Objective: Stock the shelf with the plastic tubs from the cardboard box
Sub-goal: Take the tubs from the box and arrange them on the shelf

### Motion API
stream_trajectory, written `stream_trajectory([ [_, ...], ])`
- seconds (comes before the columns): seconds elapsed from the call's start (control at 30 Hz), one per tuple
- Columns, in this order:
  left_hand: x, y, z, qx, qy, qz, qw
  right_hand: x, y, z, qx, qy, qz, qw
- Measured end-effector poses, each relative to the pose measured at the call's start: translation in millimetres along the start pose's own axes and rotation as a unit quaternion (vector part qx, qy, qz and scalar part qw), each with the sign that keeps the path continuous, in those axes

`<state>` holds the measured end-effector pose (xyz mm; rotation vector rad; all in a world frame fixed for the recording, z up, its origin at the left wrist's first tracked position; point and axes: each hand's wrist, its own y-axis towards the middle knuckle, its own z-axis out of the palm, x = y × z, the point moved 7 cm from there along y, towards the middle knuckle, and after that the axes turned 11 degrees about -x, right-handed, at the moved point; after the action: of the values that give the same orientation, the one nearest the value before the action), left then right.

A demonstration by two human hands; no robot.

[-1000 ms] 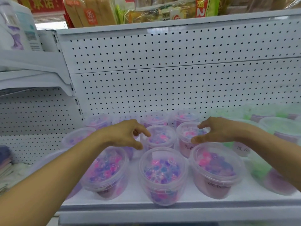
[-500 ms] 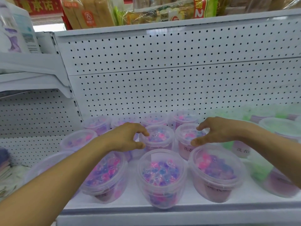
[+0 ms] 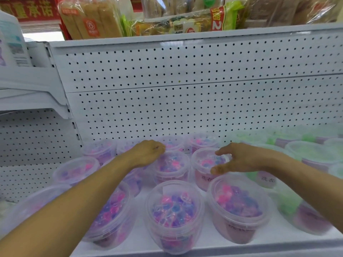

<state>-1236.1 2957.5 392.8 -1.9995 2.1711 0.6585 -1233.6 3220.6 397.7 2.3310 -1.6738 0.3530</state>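
Several clear plastic tubs of pink, blue and purple beads stand in rows on the white shelf [image 3: 241, 250]. Two of them are the front middle tub [image 3: 174, 210] and the front right tub [image 3: 239, 203]. My left hand [image 3: 146, 154] lies against the left rim of a middle-row tub [image 3: 172, 164]; its fingers curl down out of sight. My right hand [image 3: 239, 158] hovers at the right side of the neighbouring tub [image 3: 207, 162], thumb and fingers spread around its rim. Both tubs stand on the shelf. The cardboard box is out of view.
Green-filled tubs [image 3: 313, 154] fill the shelf to the right. A white pegboard back panel [image 3: 185, 108] rises behind the tubs. Packaged bread and snacks [image 3: 92, 17] lie on the shelf above. A lower side shelf [image 3: 33, 86] juts out at the left.
My left hand has slid forward and right onto the middle-row tub's rim, with its fingers curling under. My right hand's thumb has spread wider beside the neighbouring tub.
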Motion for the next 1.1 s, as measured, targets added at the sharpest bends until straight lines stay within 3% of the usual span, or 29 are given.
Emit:
stream_trajectory([
  [0.3,-10,-1,1,0.052,-0.063,0.004,0.997,-1,6,1,0.010,-0.006,-0.001,1.000],
  [0.43,-11,-14,-13,0.024,-0.073,-0.012,0.997,0,2,2,0.008,-0.003,-0.003,1.000],
  [0.53,-18,-32,-27,0.007,-0.056,0.021,0.998,-1,0,4,-0.004,0.010,-0.001,1.000],
  [0.9,-31,-61,-16,0.058,0.075,0.051,0.994,10,-11,4,-0.026,0.015,-0.007,1.000],
  [1.1,-54,-102,-42,-0.073,-0.051,0.066,0.994,16,-56,-12,-0.121,0.081,-0.080,0.986],
])
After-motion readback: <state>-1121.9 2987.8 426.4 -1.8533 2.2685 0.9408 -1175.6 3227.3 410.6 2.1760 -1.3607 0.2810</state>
